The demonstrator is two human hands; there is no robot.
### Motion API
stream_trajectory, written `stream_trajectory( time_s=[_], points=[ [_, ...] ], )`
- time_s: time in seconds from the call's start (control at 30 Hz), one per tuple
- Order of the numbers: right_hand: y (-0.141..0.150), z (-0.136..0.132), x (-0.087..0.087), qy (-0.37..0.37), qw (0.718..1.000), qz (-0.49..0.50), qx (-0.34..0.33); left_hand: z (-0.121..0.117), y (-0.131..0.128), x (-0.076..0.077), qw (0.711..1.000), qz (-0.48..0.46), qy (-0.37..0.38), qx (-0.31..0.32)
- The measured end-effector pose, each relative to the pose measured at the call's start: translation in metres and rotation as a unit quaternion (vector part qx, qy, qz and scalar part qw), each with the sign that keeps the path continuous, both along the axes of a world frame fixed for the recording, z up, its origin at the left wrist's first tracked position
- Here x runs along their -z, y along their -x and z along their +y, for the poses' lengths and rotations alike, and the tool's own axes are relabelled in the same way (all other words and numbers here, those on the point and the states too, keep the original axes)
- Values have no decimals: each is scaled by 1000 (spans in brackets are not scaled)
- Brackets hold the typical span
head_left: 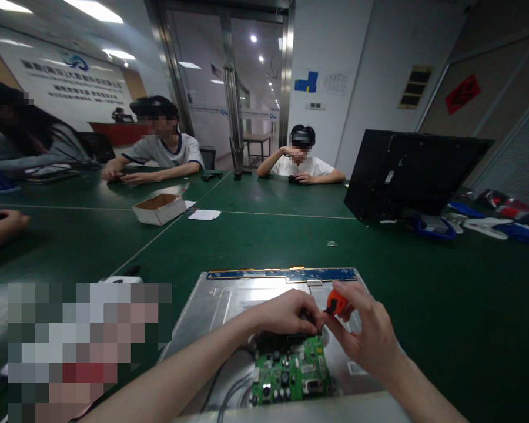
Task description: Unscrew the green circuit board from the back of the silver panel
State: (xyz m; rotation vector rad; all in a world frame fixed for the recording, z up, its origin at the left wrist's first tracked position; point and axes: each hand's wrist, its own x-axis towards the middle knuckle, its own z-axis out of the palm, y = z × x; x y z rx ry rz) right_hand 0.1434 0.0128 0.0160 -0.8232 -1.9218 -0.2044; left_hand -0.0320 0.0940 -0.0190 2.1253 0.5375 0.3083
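Observation:
In my right hand (370,329) is a screwdriver with an orange and black handle (336,302), gripped between thumb and fingers. Its tip points down toward the upper right corner of a green circuit board (291,370). My left hand (288,311) is closed just above the board's top edge, its fingertips close to the screwdriver's tip; whatever they pinch is hidden. Under the board lies a silver metal panel (220,296), with a narrow blue circuit strip (255,274) along its far edge. Grey cables (233,388) run at the board's left side.
The green table (264,238) bears an open white box (158,210), a sheet of paper (205,215) and a small clear packet (332,243). A black monitor casing (405,173) stands at the right beside blue-handled tools (432,226). Several people sit around the table.

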Motion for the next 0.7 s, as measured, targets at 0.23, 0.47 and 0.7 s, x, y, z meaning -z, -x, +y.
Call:
stream_trajectory(
  time_s=[0.23, 0.47, 0.7],
  points=[
    [3, -5, -3, 49, 999, 16, -8, -2, 0, -2, 1000, -5, 5, -1],
    [0, -3, 5, 23, 999, 21, 21, -2, 0, -3, 1000, -3, 8, -5],
    [0, -2, 12, 47, 996, 69, -30, -2, 0, -1, 1000, -2, 24, -5]
  ],
)
